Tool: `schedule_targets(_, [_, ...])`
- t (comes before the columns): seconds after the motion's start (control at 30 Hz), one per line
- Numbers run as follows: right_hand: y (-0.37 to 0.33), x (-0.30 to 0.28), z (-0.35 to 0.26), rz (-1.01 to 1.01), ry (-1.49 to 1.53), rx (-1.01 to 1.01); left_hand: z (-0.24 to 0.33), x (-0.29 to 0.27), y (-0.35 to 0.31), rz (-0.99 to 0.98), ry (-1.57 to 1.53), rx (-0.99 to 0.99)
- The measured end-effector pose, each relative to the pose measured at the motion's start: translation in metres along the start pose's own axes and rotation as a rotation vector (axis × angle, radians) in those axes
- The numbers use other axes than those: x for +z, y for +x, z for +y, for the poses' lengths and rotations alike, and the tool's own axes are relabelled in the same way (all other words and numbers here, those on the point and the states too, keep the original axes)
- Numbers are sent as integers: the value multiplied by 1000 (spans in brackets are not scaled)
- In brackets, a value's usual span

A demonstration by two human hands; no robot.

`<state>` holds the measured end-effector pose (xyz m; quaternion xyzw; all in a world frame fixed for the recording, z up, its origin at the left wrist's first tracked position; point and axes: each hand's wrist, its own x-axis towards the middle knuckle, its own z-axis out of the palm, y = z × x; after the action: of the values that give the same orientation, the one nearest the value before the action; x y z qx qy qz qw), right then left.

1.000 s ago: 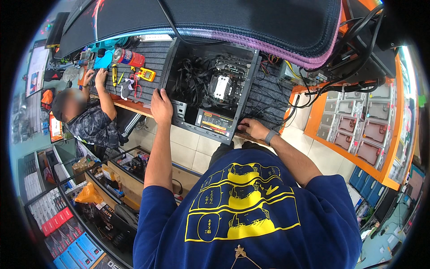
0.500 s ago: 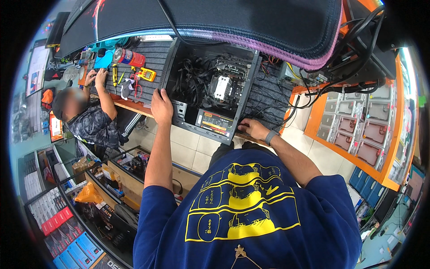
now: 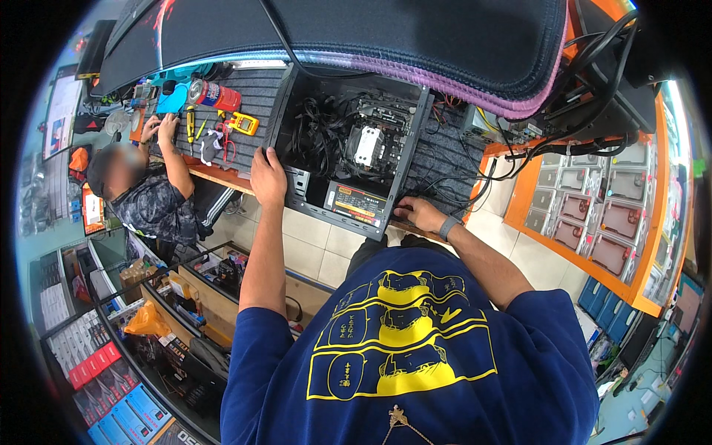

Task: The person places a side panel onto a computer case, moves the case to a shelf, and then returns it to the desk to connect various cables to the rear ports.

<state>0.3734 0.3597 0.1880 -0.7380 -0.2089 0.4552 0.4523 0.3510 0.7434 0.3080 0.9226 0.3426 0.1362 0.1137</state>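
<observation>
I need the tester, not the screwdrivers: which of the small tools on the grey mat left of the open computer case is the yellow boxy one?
The yellow multimeter, lying just right of the red can; the other tools there are slim.

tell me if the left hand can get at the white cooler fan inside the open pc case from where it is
Probably yes. The left hand rests on the near left edge of the computer case, whose side is open. The white cooler fan lies uncovered, with only loose black cables beside it.

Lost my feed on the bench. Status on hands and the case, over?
Left hand flat on open computer case left edge. Right hand at its near right corner, by loose black cables. Co-worker's hands busy at far left, apart.
</observation>
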Motion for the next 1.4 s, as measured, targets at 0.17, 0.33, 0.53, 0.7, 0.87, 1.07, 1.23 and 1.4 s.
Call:
schedule_targets(0.17, [-1, -1, 0, 5, 5, -48, -3, 2, 0, 23, 3, 13])
schedule_targets(0.33, [0, 1, 2, 17, 3, -49, -1, 1, 0, 18, 5, 7])
schedule_targets(0.53, [-1, 2, 5, 37, 9, -77, 0, 1, -1, 8, 9, 3])
schedule_targets(0.7, [-2, 1, -2, 31, -7, -42, -1, 0, -1, 14, 19, 0])
schedule_targets(0.87, [-3, 2, 1, 43, 30, -81, 0, 0, 0, 6, 18, 1])
schedule_targets(1.07, [-1, 4, 5, 51, 12, -88, 0, 0, -1, 16, 10, 14])
schedule_targets(1.23, [0, 3, 2, 40, 6, -55, -1, 0, -1, 13, 9, 12])
schedule_targets(1.4, [-2, 2, -3, 23, 29, -32, -2, 0, -1, 13, 9, 9])
